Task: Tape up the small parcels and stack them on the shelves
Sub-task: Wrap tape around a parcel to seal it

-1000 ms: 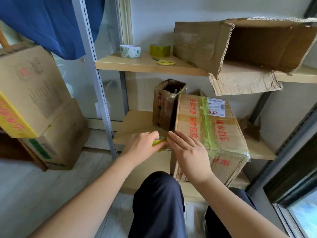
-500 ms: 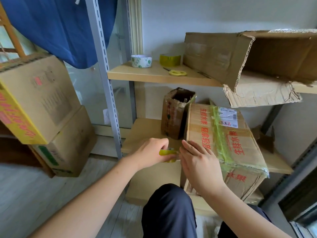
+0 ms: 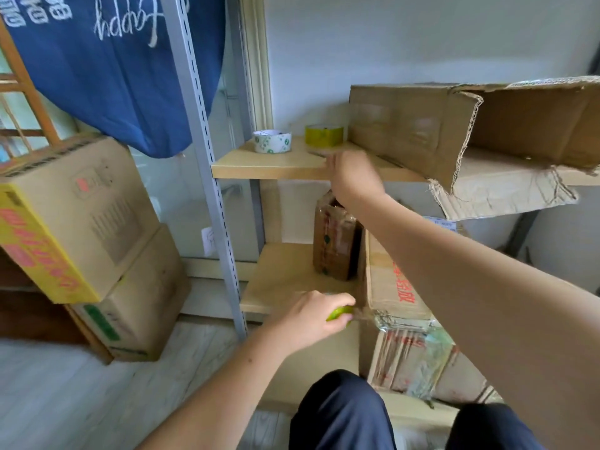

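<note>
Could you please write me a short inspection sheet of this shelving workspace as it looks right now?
Surface: two wooden shelves, upper shelf and lower shelf, on a grey metal upright.
Job's things: taped parcel on the lower shelf with a strip of tape running to the green tape roll; small brown box upright behind it.
Clutter: white tape roll, yellow tape roll and a large open carton on the upper shelf.
Hands: left hand grips the green tape roll; right hand reaches to the upper shelf, blurred, grasp unclear.
Cables: nothing seen.
Surroundings: stacked cartons on the left, blue cloth hanging above.
</note>
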`<action>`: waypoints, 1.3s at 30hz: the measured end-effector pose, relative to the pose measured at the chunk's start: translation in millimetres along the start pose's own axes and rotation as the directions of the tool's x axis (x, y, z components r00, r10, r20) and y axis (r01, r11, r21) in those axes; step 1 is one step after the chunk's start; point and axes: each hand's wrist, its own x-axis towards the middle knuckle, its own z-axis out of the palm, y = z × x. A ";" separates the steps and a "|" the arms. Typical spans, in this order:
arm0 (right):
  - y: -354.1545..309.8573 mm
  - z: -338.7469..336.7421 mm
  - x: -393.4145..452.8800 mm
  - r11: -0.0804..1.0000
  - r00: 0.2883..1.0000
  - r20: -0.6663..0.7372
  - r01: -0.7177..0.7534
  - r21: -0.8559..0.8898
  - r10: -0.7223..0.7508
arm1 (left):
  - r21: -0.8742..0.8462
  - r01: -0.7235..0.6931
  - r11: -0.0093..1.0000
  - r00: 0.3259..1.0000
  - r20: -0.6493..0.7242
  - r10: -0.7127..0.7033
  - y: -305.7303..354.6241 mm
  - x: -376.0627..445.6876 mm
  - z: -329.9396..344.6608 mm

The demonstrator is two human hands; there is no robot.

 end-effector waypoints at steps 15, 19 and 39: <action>7.7 -68.0 8.4 0.987 0.972 0.174 -0.159 -0.019 0.160 | -0.243 0.098 0.965 0.963 0.267 -0.031 2.2 7.4 -14.6; 10.7 -59.6 -85.9 0.927 0.991 -0.065 -0.081 0.367 0.113 | -0.325 0.135 0.936 0.948 0.318 -0.027 -2.1 11.6 -17.5; 48.8 47.0 -306.9 0.677 0.757 0.641 -0.540 0.499 0.131 | -0.338 0.181 0.924 0.909 0.416 -0.025 -5.4 13.5 -32.1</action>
